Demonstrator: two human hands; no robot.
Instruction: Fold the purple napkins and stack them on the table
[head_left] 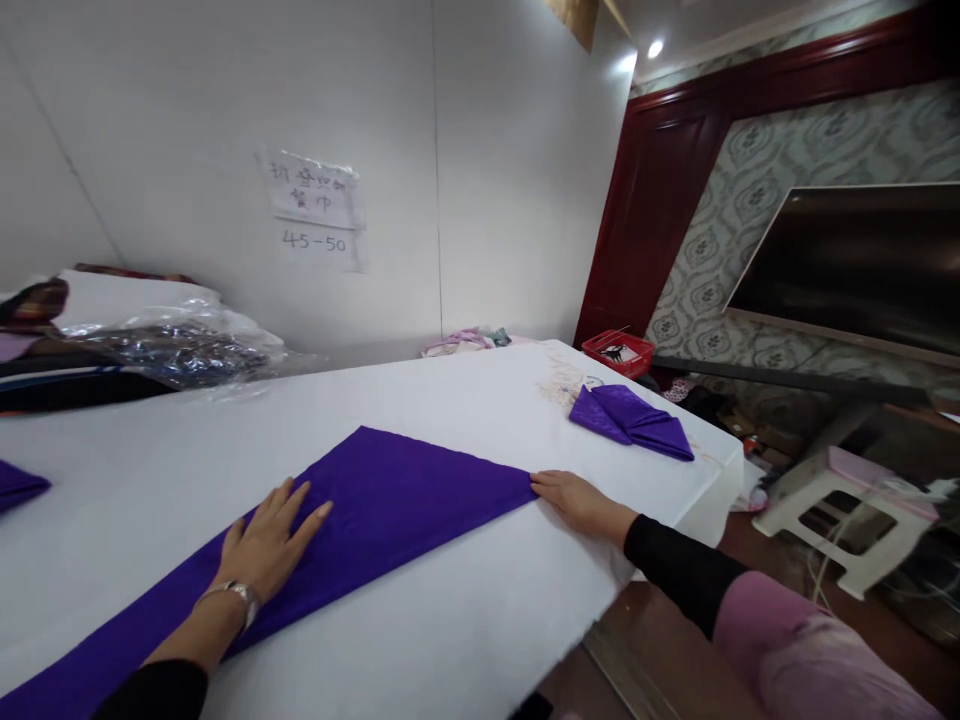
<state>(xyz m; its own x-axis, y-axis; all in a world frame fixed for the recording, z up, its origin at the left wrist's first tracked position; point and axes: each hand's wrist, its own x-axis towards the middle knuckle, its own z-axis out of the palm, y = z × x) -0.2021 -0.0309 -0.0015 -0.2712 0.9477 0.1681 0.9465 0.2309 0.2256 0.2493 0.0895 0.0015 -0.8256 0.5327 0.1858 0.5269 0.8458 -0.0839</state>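
Note:
A purple cloth napkin (405, 500) lies on the white-covered table (480, 640), folded to a peak at its far edge. Its left part runs out of the picture at the lower left. My left hand (266, 545), with a bracelet at the wrist, rests flat on the napkin, fingers spread. At the napkin's right corner is my right hand (574, 502), its fingers together and closed on the tip; the thumb is hardly visible. Farther right, a second purple napkin (630, 420) sits folded into a pointed shape. The tip of another purple cloth (19, 487) shows at the left edge.
Plastic-wrapped fabrics (187, 345) are piled at the back left. A red basket (619, 353) stands by the table's far right corner, and a small cloth heap (465, 342) lies against the wall. Right of the table is a white stool (847, 510) with cables over it.

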